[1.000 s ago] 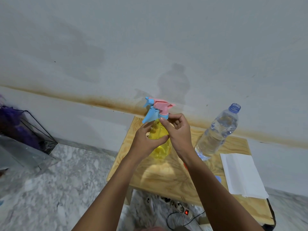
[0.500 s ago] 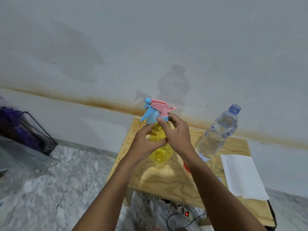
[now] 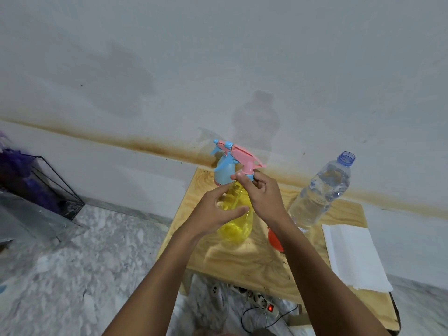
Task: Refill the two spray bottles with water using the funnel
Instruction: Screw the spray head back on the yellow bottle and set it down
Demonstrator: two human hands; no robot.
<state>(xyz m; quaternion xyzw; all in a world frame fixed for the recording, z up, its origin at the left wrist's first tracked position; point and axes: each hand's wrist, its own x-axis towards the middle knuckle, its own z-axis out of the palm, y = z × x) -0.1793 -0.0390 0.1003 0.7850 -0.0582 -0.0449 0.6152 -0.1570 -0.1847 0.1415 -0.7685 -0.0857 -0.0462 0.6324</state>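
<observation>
A yellow spray bottle [image 3: 236, 215] stands upright on the far left part of a wooden bench [image 3: 244, 265], close to the wall [image 3: 218, 57]. The left hand [image 3: 214, 212] wraps its body from the left, thumb across the front, so that grip is grasping the bottle. The right hand [image 3: 264, 200] comes in from the right and pinches the blue collar under the pink spray head [image 3: 244, 160] between thumb and curled fingers; that grip is clenched on the head at the top of the bottle. Whether the head is screwed on or loose cannot be told. A pale blue shape sits just left of the head, and it is unclear whether it is the trigger or something behind it. To the right, well apart from the yellow bottle, a clear water bottle [image 3: 320, 192] stands uncapped and mostly full. An orange funnel [image 3: 274, 238] lies on the bench between the two bottles, half hidden by the right forearm. A folded white sheet [image 3: 351, 258] lies at the right end of the bench. A power strip [image 3: 263, 303] with a lit red switch lies on the marble floor [image 3: 72, 275] below, and a wire basket [image 3: 57, 190] sits at far left.
</observation>
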